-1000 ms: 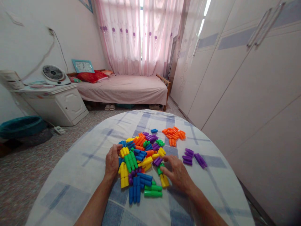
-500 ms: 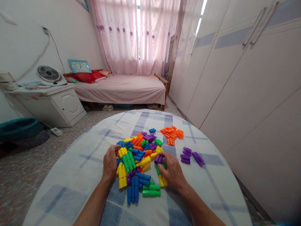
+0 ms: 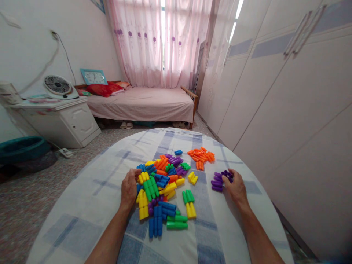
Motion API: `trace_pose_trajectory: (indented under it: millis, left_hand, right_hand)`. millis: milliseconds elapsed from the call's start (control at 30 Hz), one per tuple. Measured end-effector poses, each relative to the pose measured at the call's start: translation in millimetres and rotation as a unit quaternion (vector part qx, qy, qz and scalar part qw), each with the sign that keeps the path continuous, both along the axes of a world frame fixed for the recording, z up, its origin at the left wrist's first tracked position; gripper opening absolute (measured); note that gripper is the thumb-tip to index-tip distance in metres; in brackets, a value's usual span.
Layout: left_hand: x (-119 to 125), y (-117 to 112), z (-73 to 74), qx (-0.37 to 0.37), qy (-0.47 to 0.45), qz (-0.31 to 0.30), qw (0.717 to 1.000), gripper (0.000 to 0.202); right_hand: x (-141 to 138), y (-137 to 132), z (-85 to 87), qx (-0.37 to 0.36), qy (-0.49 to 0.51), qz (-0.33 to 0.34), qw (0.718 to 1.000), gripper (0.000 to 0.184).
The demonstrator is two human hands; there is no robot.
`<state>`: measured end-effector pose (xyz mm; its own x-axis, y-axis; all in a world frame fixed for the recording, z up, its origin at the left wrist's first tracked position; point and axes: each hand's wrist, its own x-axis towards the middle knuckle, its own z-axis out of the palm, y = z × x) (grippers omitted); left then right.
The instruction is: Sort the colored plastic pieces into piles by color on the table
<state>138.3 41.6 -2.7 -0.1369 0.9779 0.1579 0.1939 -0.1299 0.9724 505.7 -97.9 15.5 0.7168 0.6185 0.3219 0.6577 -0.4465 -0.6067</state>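
Note:
A heap of mixed coloured plastic blocks (image 3: 161, 187) lies in the middle of a round table with a checked cloth (image 3: 110, 190). My left hand (image 3: 128, 189) rests at the heap's left edge, fingers curled against yellow and blue blocks. My right hand (image 3: 234, 185) is over at the small group of purple blocks (image 3: 217, 181) on the right, its fingertips closed on a purple block. A separate pile of orange blocks (image 3: 201, 157) lies further back. A green piece (image 3: 188, 196) and a yellow piece (image 3: 192, 178) lie loose between the heap and the purple group.
White wardrobe doors (image 3: 288, 95) run along the right, close to the table. A bed (image 3: 143, 102) stands under the curtained window. A white cabinet (image 3: 57, 121) with a fan (image 3: 57, 86) stands at the left, with a teal basin (image 3: 19, 146) on the floor.
My right hand left the heap's right side and moved right to the purple group, carrying a purple block there. My left hand stayed where it was.

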Motion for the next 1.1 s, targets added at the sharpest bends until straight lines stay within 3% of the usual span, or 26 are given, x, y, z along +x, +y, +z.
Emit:
trace_pose_trajectory:
  millis: [167,500,667,867,1000,1100]
  left_hand:
    - [0.9,0.0,1.0,0.004,0.002,0.001,1.000,0.068]
    - [-0.3,1.1,-3.5,0.004,0.000,-0.001,1.000,0.065]
    - [1.0,0.5,-0.8,-0.003,-0.005,0.003,1.000,0.065]
    - [1.0,-0.2,0.1,0.000,-0.001,-0.001,1.000,0.066]
    - [1.4,-0.1,0.4,-0.002,0.001,0.000,1.000,0.065]
    - [1.6,0.0,1.2,0.000,0.003,0.000,1.000,0.065]
  right_hand:
    - [-1.7,1.3,-5.3,-0.017,0.010,0.000,1.000,0.054]
    - [-31.6,2.7,0.1,-0.028,-0.116,0.044,0.992,0.043]
    - [-29.7,1.5,5.8,0.032,-0.159,0.045,0.986,0.038]
    - [-52.6,6.0,5.8,0.106,-0.157,0.210,0.959,0.031]
    - [-75.8,10.2,-4.0,0.053,-0.099,0.305,0.946,0.035]
    - [-83.4,12.6,-11.4,0.012,-0.073,0.334,0.940,0.042]
